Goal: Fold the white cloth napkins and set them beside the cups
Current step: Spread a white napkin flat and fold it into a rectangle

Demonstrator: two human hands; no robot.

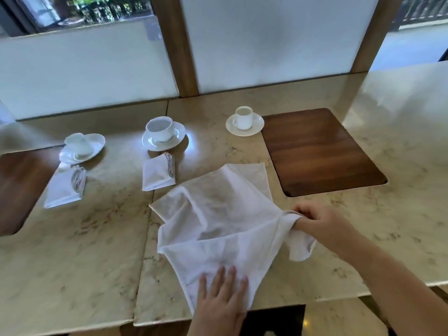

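A large white cloth napkin (218,214) lies spread and rumpled on the marble table (84,251), near the front edge. My left hand (221,294) rests flat on its near corner, fingers apart. My right hand (315,221) pinches the napkin's right edge, which is bunched and lifted. Two folded napkins lie further back: one (156,175) in front of the middle cup (160,128), another (64,187) in front of the left cup (77,144). The right cup (244,117) stands on its saucer with no napkin by it.
A dark wooden inlay (320,151) is set in the table right of the right cup. Another wooden inlay (19,187) sits at the left edge. Frosted glass panels with wooden posts (179,44) close off the far side.
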